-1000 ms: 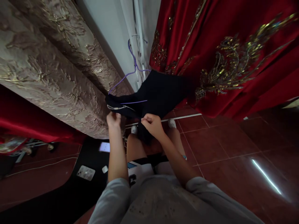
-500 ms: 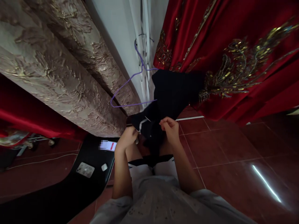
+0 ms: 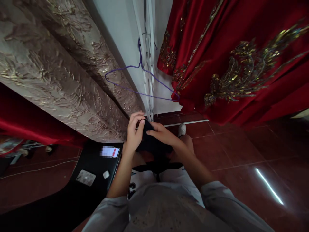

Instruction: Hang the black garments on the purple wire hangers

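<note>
A dark garment (image 3: pixel 152 145) lies bunched over my knees. My left hand (image 3: pixel 134 132) grips its left edge with curled fingers. My right hand (image 3: pixel 162 134) presses on the cloth from the right, fingers closed on it. Above them a purple wire hanger (image 3: pixel 139 80) hangs bare from a white rail (image 3: pixel 147 48) on the wall.
A gold embossed curtain (image 3: pixel 53 71) hangs at the left and a red embroidered drape (image 3: pixel 236 54) at the right. A black bench (image 3: pixel 72 193) beside me carries a lit phone (image 3: pixel 110 151), a second phone (image 3: pixel 86 177) and a small white item (image 3: pixel 106 174). The floor is red tile (image 3: pixel 241 154).
The dark garment has come off the purple hanger and dropped to my lap. Both hands moved down with it. The hanger swung back and now hangs bare.
</note>
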Available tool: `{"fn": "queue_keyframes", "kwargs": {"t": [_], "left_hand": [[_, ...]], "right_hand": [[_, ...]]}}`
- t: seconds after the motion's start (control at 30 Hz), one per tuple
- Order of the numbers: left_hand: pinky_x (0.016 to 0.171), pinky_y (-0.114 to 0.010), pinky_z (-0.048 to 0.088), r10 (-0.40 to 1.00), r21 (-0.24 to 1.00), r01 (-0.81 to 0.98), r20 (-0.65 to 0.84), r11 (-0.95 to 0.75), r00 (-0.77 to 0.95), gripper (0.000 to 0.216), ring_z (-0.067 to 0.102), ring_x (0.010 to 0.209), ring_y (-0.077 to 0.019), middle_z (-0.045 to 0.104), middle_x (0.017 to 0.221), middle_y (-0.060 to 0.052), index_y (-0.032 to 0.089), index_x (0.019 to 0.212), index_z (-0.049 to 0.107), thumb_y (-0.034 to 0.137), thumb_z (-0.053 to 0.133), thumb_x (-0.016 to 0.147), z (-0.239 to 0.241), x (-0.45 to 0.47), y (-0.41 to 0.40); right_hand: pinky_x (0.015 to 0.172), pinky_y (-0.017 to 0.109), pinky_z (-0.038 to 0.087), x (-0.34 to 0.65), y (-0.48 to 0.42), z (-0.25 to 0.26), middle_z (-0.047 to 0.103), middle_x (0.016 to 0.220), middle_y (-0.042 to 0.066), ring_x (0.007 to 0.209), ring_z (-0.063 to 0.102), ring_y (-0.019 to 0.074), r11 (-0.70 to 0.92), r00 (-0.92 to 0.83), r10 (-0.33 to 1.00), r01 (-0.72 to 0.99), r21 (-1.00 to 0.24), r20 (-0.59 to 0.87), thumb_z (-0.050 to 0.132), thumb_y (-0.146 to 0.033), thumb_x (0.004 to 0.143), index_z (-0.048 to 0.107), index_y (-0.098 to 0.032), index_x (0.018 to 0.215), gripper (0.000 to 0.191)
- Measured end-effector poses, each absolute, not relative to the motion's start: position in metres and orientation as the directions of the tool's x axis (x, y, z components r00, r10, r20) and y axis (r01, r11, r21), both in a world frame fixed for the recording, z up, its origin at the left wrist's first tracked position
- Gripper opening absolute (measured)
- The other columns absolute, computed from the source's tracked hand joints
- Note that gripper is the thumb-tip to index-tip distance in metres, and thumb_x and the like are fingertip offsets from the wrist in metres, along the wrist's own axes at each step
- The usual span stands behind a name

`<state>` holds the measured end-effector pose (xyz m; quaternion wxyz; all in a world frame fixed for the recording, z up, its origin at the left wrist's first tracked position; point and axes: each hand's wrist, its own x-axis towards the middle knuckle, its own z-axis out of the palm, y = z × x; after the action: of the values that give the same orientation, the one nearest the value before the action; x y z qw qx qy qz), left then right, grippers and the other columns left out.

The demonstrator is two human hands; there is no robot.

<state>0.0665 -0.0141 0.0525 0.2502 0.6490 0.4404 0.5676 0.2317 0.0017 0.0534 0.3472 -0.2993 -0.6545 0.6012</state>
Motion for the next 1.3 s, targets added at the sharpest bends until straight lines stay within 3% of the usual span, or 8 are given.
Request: {"fn": "queue_keyframes", "kwargs": {"t": [0.2, 0.33, 0.43, 0.67, 0.83, 0.97, 1.1, 1.3], "left_hand": [[0.098, -0.041, 0.053, 0.874, 0.784, 0.527, 0.041, -0.33, 0.485, 0.06, 0.07, 0.1, -0.027, 0.072, 0.103, -0.012, 0.019, 0.115, 0.065, 0.066, 0.028, 0.105, 0.025, 0.02, -0.018], [0.083, -0.037, 0.053, 0.885, 0.459, 0.821, -0.139, -0.341, 0.445, 0.042, 0.071, 0.087, -0.0284, 0.072, 0.091, -0.011, 0.019, 0.099, 0.065, 0.055, 0.045, 0.102, 0.019, -0.02, -0.017], [0.085, -0.04, 0.053, 0.908, 0.372, 0.879, -0.173, -0.298, 0.381, 0.037, 0.071, 0.082, -0.0281, 0.071, 0.085, -0.01, 0.02, 0.091, 0.063, 0.045, 0.039, 0.104, 0.031, -0.06, -0.007], [0.115, -0.05, 0.044, 0.88, 0.374, 0.838, 0.416, -0.397, 0.231, 0.029, 0.059, 0.131, -0.0298, 0.063, 0.138, -0.016, 0.019, 0.101, 0.061, 0.037, 0.039, 0.101, 0.098, -0.083, 0.039], [0.111, -0.041, 0.049, 0.795, 0.447, 0.718, 0.555, -0.534, 0.246, 0.022, 0.064, 0.122, -0.0221, 0.068, 0.131, -0.011, 0.02, 0.116, 0.057, 0.023, 0.045, 0.099, 0.137, -0.032, 0.065], [0.107, -0.042, 0.051, 0.773, 0.363, 0.757, 0.569, -0.543, 0.281, 0.038, 0.067, 0.112, -0.0225, 0.072, 0.114, -0.008, 0.019, 0.128, 0.057, 0.012, 0.042, 0.094, 0.146, -0.018, 0.077], [0.108, -0.046, 0.051, 0.769, 0.297, 0.791, 0.559, -0.535, 0.31, 0.034, 0.064, 0.116, -0.0257, 0.069, 0.118, -0.01, 0.019, 0.12, 0.063, 0.012, 0.042, 0.094, 0.15, -0.021, 0.082], [0.111, -0.049, 0.049, 0.745, 0.327, 0.806, 0.638, -0.493, 0.196, 0.022, 0.06, 0.121, -0.0279, 0.063, 0.121, -0.012, 0.022, 0.112, 0.065, 0.022, 0.046, 0.101, 0.151, -0.028, 0.086]], "right_hand": [[0.087, 0.035, 0.052, 0.225, 0.076, 0.082, 0.07, 0.093, 0.004, 0.089, 0.064, 0.0203, 0.491, -0.301, 0.846, 0.119, -0.863, 0.44, 0.058, -0.024, 0.083, 0.067, -0.019, 0.096, 0.017], [0.086, 0.037, 0.049, 0.231, 0.123, 0.067, 0.069, 0.085, 0.007, 0.086, 0.064, 0.0232, 0.439, -0.179, 0.898, 0.417, -0.796, 0.402, 0.058, -0.028, 0.09, 0.063, -0.019, 0.084, 0.012], [0.072, 0.033, 0.044, 0.257, 0.126, 0.057, 0.058, 0.069, 0.003, 0.071, 0.056, 0.0194, 0.444, -0.168, 0.894, 0.444, -0.778, 0.414, 0.058, -0.043, 0.093, 0.054, -0.02, 0.07, 0.033], [0.057, 0.028, 0.031, 0.309, 0.099, 0.077, 0.04, 0.06, -0.002, 0.059, 0.039, 0.0117, 0.458, -0.127, 0.885, 0.409, -0.79, 0.447, 0.061, -0.049, 0.089, 0.046, -0.02, 0.061, 0.043], [0.061, 0.029, 0.041, 0.308, 0.084, 0.081, 0.052, 0.065, 0.0, 0.064, 0.05, 0.0147, 0.433, -0.262, 0.898, 0.382, -0.817, 0.354, 0.059, -0.054, 0.091, 0.055, -0.019, 0.07, 0.041], [0.093, 0.041, 0.054, 0.328, 0.061, 0.093, 0.072, 0.114, 0.008, 0.103, 0.068, 0.0255, 0.55, -0.276, 0.835, 0.442, -0.708, 0.476, 0.071, -0.046, 0.086, 0.067, -0.021, 0.118, 0.041], [0.108, 0.051, 0.052, 0.365, 0.053, 0.115, 0.053, 0.153, 0.011, 0.131, 0.06, 0.033, 0.552, -0.107, 0.785, 0.568, -0.61, 0.611, 0.077, -0.042, 0.082, 0.044, -0.027, 0.153, 0.08], [0.086, 0.052, 0.062, 0.402, 0.079, 0.161, 0.078, 0.096, 0.01, 0.092, 0.074, 0.0313, 0.419, -0.289, 0.905, 0.468, -0.778, 0.313, 0.079, -0.052, 0.082, 0.076, -0.018, 0.104, 0.041]]}}
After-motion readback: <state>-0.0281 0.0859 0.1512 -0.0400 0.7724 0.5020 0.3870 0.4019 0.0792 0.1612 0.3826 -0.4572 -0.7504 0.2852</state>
